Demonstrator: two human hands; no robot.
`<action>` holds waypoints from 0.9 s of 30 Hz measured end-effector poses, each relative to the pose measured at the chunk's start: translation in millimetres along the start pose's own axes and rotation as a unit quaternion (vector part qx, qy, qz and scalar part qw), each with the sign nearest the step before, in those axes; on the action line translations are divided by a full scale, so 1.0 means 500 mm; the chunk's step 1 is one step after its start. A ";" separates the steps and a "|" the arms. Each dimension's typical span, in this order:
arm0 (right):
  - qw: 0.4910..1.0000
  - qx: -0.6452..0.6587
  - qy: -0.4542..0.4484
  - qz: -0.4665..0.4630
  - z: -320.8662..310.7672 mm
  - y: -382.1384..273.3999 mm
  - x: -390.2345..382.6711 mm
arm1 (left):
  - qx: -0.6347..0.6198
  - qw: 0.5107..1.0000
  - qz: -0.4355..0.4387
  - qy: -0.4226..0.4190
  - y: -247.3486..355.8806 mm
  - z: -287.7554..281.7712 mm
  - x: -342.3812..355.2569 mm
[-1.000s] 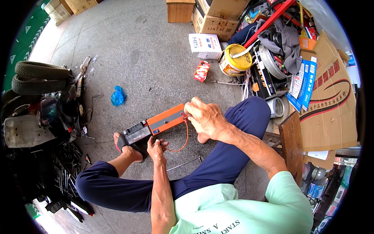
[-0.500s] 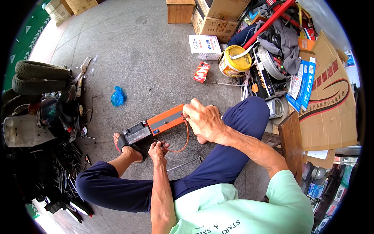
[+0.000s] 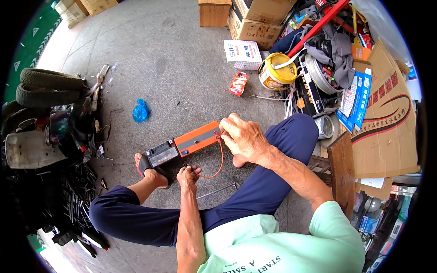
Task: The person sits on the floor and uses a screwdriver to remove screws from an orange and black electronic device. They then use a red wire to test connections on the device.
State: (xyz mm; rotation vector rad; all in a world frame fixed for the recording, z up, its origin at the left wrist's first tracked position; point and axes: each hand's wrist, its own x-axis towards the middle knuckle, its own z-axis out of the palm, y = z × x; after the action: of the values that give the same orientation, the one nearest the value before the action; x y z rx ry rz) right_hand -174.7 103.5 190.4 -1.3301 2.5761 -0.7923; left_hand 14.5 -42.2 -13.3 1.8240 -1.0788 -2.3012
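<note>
Two hands (image 3: 188,178) (image 3: 244,142), one wire (image 3: 222,159), perhaps two batteries (image 3: 163,155) (image 3: 191,142)

Dark, upturned lettering runs on the shirt (image 3: 291,243); blue and red characters mark the white box (image 3: 242,52); dark print, the carton (image 3: 255,32); red and dark characters, the cardboard (image 3: 384,123); triangle signs and chevrons, the green strip (image 3: 31,50).

The orange case (image 3: 205,134) looks plastic, the floor (image 3: 182,75) rough
</note>
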 end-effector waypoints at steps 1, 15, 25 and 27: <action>1.000 -0.012 -0.006 0.005 -0.003 -0.001 0.000 | 0.001 1.000 0.000 0.001 -0.001 -0.002 0.000; 0.997 -0.072 -0.038 0.006 -0.007 -0.029 -0.009 | -0.017 0.996 0.083 0.022 0.025 0.019 -0.023; 0.997 -0.064 -0.028 0.018 0.002 -0.033 -0.007 | -0.045 0.992 0.117 0.025 0.041 0.026 -0.033; 0.997 -0.068 -0.018 0.013 0.002 -0.033 -0.005 | -0.050 0.992 0.113 0.031 0.043 0.027 -0.036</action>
State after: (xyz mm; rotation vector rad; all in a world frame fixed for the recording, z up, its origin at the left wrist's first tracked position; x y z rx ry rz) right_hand -160.9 97.2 197.8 -1.3307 2.6547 -0.5941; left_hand 0.1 -44.5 14.1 1.6331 -1.0775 -2.1160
